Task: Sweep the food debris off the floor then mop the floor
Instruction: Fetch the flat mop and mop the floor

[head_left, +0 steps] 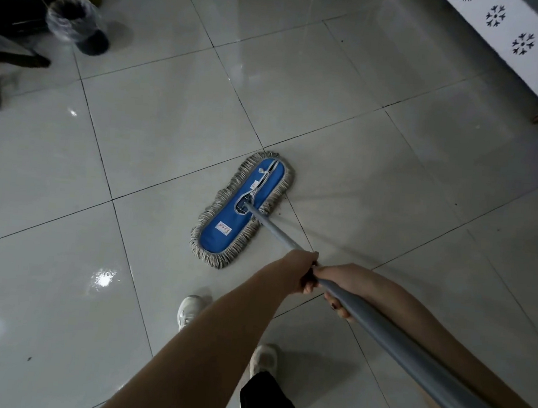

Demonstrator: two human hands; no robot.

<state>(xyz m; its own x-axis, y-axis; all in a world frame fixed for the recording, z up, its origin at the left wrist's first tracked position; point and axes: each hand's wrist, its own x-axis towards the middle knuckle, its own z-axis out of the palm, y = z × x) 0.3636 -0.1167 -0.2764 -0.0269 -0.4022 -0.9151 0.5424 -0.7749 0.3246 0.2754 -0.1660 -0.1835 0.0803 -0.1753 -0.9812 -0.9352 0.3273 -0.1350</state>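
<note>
A flat mop head (pixel 242 209), blue on top with a grey string fringe, lies on the glossy grey tile floor (pixel 157 122) in the middle of the head view. Its grey handle (pixel 410 353) runs from the head down to the lower right corner. My left hand (pixel 304 272) grips the handle further down toward the mop head. Just behind it, my right hand (pixel 339 293) grips the handle from underneath, fingers curled round it. A few dark specks (pixel 280 209) lie on the tile beside the mop head's right edge.
A small black bin with a clear liner (pixel 77 24) stands at the upper left, next to dark furniture legs (pixel 17 58). A white patterned panel (pixel 522 43) runs along the upper right. My two white shoes (pixel 190 310) stand below the mop. A dark speck (pixel 29 359) lies lower left.
</note>
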